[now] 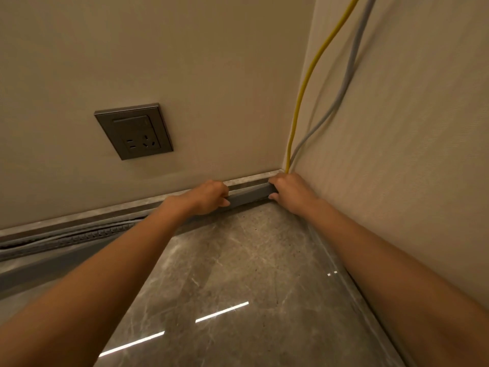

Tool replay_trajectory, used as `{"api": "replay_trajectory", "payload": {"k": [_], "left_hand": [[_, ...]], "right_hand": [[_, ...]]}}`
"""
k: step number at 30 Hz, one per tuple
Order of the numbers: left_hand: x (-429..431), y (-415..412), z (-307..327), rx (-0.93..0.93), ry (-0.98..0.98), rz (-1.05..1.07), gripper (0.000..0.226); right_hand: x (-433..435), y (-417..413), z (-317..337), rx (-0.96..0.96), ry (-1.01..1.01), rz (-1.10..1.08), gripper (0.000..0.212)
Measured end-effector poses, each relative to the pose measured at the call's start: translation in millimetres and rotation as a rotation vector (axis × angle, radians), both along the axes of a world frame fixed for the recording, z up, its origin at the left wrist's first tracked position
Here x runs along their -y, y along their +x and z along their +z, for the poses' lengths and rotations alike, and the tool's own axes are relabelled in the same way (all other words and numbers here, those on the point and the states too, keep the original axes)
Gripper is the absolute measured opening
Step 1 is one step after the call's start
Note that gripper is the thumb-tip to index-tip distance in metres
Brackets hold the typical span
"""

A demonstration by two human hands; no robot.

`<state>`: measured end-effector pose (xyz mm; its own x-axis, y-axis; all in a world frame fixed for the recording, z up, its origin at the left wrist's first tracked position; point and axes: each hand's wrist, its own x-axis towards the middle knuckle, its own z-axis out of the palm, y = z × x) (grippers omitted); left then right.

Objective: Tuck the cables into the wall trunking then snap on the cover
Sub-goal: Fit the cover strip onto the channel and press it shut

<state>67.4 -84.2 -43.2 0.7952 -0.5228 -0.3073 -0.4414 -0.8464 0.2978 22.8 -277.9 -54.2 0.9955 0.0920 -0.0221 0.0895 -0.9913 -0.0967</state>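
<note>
A grey trunking cover (248, 195) lies along the foot of the back wall, near the corner. My left hand (209, 197) grips it from above, fingers curled over its top edge and thumb on its front. My right hand (288, 192) holds its right end at the corner. To the left the trunking channel (66, 238) stands uncovered, with grey cables lying inside it. A yellow cable (304, 88) and a grey cable (344, 80) run down the right wall into the corner, just above my right hand.
A dark grey wall socket (133, 131) is set in the back wall, up and left of my hands. A marble skirting strip (248, 178) runs above the trunking. The glossy marble floor (238, 274) spreads below, and the right wall stands close beside my right arm.
</note>
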Motion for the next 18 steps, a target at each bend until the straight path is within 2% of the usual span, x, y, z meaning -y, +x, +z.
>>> {"api": "replay_trajectory", "payload": {"k": [11,18], "left_hand": [[-1.6,-10.1,-3.6,0.060,-0.043,-0.021,0.023],[-1.0,-16.1,-11.8,0.132,0.041,-0.054,0.025]], "right_hand": [[7.3,-3.0,2.0,-0.043,0.198,-0.056,0.022],[8.3,-3.8,-9.2,-0.093,0.092,0.010,0.034]]}}
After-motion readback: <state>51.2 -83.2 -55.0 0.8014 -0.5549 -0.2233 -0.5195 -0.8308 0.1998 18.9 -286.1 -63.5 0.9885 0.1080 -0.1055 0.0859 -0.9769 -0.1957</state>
